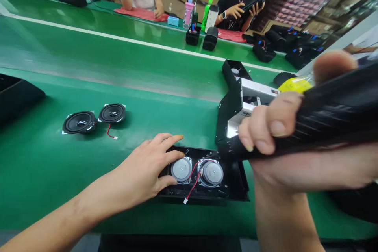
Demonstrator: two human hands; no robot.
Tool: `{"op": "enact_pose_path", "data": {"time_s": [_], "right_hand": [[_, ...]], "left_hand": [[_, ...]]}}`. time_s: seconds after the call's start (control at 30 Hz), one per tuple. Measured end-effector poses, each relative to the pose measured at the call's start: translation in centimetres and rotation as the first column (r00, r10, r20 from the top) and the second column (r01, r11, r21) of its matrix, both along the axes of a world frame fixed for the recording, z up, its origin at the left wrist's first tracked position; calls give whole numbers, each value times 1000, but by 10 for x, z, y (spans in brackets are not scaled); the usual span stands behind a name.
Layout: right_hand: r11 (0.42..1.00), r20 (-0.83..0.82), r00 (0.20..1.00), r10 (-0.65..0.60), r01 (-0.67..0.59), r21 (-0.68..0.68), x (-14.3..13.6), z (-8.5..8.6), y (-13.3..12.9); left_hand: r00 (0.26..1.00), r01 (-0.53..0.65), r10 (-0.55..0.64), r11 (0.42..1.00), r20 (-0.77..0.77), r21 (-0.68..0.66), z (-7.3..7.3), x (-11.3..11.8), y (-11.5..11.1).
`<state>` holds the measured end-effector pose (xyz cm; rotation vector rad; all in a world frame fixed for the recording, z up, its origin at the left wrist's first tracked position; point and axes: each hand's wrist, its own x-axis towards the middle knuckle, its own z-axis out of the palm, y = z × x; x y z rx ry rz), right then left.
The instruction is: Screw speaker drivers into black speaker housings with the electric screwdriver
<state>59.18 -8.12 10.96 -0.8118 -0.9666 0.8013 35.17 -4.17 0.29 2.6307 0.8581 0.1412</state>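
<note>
Green bench (124, 98), tool (333, 114) tip hidden

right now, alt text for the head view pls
The left hand presses on a black panel holding two speakers on a green bench, while the right hand grips a black power screwdriver.

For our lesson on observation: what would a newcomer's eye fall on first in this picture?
Probably the right hand, close to the camera at right, gripping a black tool. Next, the left hand resting on a black panel at bottom centre, beside two silver speakers with red wires. A loose speaker pair lies further left on the green bench.
</note>
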Motion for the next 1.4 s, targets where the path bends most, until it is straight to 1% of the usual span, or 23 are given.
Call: {"op": "enact_pose_path", "data": {"time_s": [0.03,0.07,0.13,0.2,0.3,0.37,0.43,0.6,0.8,0.93,1.17,1.3,1.4], "right_hand": [[999,-49,998,39,-38,25,-9,-3,4],[998,-82,996,48,-45,37,-16,-7,7],[999,-105,994,31,-33,-14,-25,-16,12],[998,-89,994,57,-60,-34,-29,-25,16],[991,-20,991,131,-131,14,-29,-35,19],[987,10,988,155,-155,38,-30,-38,21],[986,2,987,159,-158,55,-32,-40,23],[989,-65,987,146,-146,6,-37,-41,23],[985,-9,985,172,-172,10,-35,-45,21],[983,17,983,182,-182,5,-35,-45,22],[984,-6,984,176,-176,-30,-36,-46,26],[978,-22,979,205,-205,-23,-38,-49,28],[965,-24,965,261,-261,3,-40,-54,28]], "left_hand": [[1000,3,-3,1000,7,-10,1,1,0],[1000,6,-6,1000,17,-19,2,1,1],[999,7,-6,1000,34,-30,4,2,1],[999,7,-6,999,33,-33,6,2,1],[1000,9,-9,999,19,-37,7,2,2],[1000,14,-13,999,18,-42,8,2,2],[999,17,-16,999,29,-46,8,2,3],[1000,8,-6,998,29,-61,8,3,3],[999,23,-21,999,39,-41,7,3,4],[999,19,-17,999,41,-42,6,3,4],[999,31,-31,999,45,-13,6,2,4],[999,25,-24,999,30,-20,6,3,3],[999,24,-24,999,28,-26,6,2,4]]}}
